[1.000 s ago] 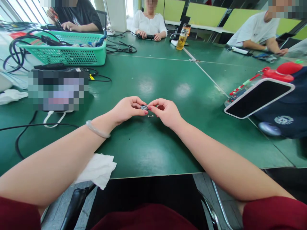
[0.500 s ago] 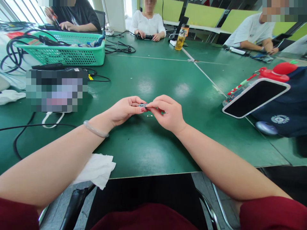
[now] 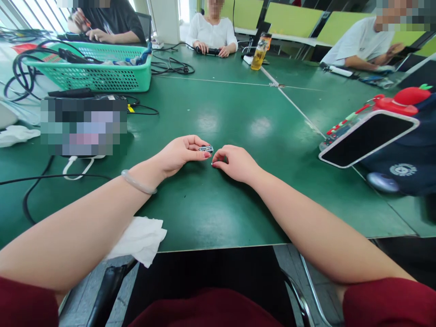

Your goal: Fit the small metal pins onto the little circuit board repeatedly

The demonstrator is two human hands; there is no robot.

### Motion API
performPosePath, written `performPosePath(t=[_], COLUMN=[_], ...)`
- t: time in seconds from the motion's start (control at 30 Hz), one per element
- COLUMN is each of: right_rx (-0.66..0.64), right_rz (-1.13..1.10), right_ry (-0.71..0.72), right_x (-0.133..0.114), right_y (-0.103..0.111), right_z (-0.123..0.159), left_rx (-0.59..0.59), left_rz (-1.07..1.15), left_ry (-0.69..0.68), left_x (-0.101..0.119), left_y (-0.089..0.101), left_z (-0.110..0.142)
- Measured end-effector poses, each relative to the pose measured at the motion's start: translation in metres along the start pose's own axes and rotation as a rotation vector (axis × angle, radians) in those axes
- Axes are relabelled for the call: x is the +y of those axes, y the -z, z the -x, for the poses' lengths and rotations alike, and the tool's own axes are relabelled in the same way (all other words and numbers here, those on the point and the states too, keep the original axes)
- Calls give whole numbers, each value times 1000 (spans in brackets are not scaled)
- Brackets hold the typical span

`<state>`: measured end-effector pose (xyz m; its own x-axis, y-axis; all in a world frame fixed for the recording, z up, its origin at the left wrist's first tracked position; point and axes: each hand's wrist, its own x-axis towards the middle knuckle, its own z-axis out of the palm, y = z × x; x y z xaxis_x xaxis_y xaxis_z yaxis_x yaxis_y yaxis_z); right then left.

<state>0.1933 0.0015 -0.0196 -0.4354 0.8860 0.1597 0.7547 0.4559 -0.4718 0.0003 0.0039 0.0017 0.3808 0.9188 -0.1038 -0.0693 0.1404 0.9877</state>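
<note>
Between the thumb and fingers of my left hand (image 3: 180, 154) is a small grey-and-black part (image 3: 206, 149) that looks like a little circuit board. Its far end sticks out past my fingertips. Just to the right, my right hand (image 3: 236, 162) is low at the table, with thumb and index finger pinched together. A tiny pale piece (image 3: 212, 164) peeks out at those fingertips; most of it is hidden. The two hands are a small gap apart.
A green basket (image 3: 98, 75) of cables stands back left, near a blurred-out device (image 3: 83, 127). White tissue (image 3: 145, 238) lies by the front edge. At right, a phone (image 3: 369, 138) leans against a dark bag (image 3: 402, 159). A bottle (image 3: 261, 52) and other people are across the table.
My right hand has left the part in my left hand and moved down to the small piece lying on the table, which its fingers now cover. My left hand keeps its hold.
</note>
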Motion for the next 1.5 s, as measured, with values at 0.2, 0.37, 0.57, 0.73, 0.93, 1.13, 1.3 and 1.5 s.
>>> performPosePath(t=[0.2, 0.37, 0.57, 0.73, 0.93, 1.13, 1.3, 1.5], right_rx=[9, 49, -19, -55, -25, -31, 69, 322], right_rz=[24, 16, 7, 14, 116, 181, 144, -16], right_ry=[-34, -47, 36, 37, -71, -73, -109, -11], right_x=[1, 3, 0, 7, 12, 5, 4, -16], right_y=[-3, -5, 2, 9, 12, 8, 6, 14], right_z=[-3, -6, -1, 2, 1, -1, 0, 9], left_rx=[-24, -32, -39, -18, 10, 13, 53, 32], left_rz=[-36, -58, -73, -78, -59, -90, -138, -249], left_ry=[19, 23, 34, 33, 30, 22, -17, -18], left_x=[-2, -4, -4, -4, -3, -4, -5, -5], left_y=[2, 4, 6, 5, 4, 2, 3, 1], left_z=[-1, -3, -3, -4, -3, -4, -5, -3])
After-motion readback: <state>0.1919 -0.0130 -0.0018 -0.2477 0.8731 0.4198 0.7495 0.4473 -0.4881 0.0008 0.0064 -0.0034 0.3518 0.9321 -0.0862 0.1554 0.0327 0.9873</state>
